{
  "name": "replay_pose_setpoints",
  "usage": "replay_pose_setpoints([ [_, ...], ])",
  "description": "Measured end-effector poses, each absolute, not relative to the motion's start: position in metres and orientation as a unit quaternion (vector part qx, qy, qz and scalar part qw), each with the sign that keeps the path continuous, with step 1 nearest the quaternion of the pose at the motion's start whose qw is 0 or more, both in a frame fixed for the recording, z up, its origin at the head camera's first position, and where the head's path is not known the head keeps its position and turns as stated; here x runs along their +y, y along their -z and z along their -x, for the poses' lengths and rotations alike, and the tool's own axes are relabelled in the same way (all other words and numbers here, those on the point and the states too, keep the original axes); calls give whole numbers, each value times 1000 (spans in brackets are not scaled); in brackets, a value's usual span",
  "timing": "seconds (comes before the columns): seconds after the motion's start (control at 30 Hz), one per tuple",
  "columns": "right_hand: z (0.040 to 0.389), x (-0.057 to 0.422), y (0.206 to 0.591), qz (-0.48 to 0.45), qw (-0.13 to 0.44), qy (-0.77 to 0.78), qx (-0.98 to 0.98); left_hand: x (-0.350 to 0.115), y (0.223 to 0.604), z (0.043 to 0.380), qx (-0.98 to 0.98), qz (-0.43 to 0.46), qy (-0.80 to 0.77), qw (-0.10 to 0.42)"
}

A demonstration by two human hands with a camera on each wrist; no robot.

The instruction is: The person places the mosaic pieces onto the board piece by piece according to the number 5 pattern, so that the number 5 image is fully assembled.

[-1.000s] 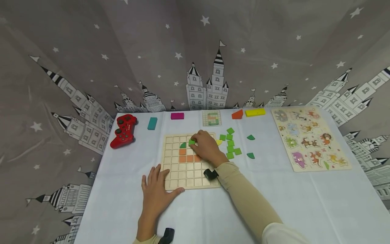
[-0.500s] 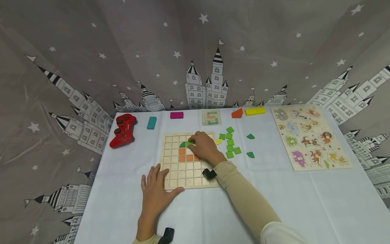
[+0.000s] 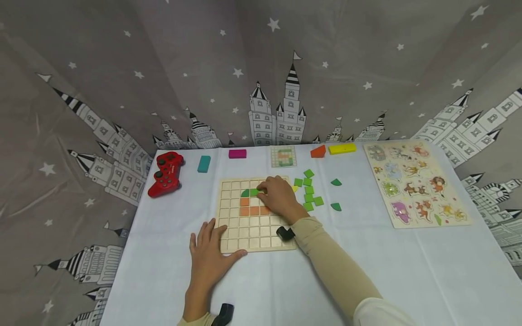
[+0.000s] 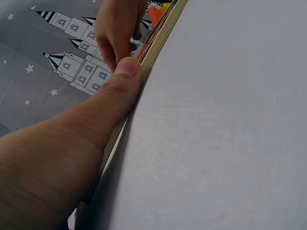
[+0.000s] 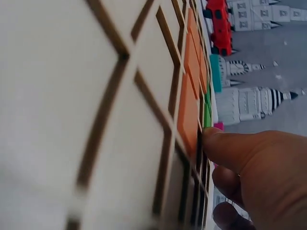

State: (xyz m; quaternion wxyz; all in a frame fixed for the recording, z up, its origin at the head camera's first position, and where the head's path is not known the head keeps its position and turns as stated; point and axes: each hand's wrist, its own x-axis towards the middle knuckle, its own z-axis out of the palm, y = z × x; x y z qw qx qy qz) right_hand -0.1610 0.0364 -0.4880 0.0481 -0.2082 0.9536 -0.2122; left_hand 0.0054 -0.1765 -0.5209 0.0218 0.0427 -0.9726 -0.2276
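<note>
A square wooden grid board lies on the table with several orange square tiles in its cells. Beside a dark green quarter-round tile sits a light green square tile in the top row of the pattern. My right hand pinches that green tile at its right edge with curled fingers; its thumb meets the tile's end in the right wrist view. My left hand lies spread at the board's front left corner, its thumb along the front edge.
Several loose green square tiles, two dark green quarter-rounds and a partly hidden yellow tile lie right of the board. Behind stand a pattern card and coloured blocks. A red game controller and animal puzzle flank them.
The green square tile has gone down and slightly left into the cell beside the dark green quarter-round. My right fingers have shifted a little right, uncovering more of it. The left hand stays put.
</note>
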Motion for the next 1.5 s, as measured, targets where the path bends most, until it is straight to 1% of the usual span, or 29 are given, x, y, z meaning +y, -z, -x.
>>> replay_pose_setpoints([
  [0.17, 162, 68, 492, 177, 50, 233, 955, -177, 521, -5, -973, -46, 225, 16],
  [0.43, 146, 153, 486, 121, 50, 255, 958, -179, 521, -6, -973, -45, 224, 29],
  [0.57, 139, 182, 483, 122, 57, 254, 958, -182, 519, -6, -973, -50, 226, 11],
  [0.7, 136, 196, 487, 136, 87, 259, 952, -183, 519, -8, -971, -54, 232, 5],
  [0.8, 131, 202, 492, 140, 103, 262, 949, -182, 521, -9, -971, -51, 232, 16],
  [0.9, 128, 204, 496, 141, 104, 254, 951, -181, 523, -8, -972, -49, 229, 21],
  [1.07, 125, 206, 498, 151, 84, 239, 955, -178, 523, -6, -972, -46, 230, 22],
  [1.2, 125, 201, 494, 152, 55, 260, 952, -178, 524, -5, -972, -43, 230, 17],
  [1.3, 128, 187, 490, 159, 38, 276, 947, -178, 524, -5, -972, -44, 229, 13],
  [1.5, 147, 136, 489, 190, 34, 275, 942, -177, 525, -4, -973, -44, 226, 17],
])
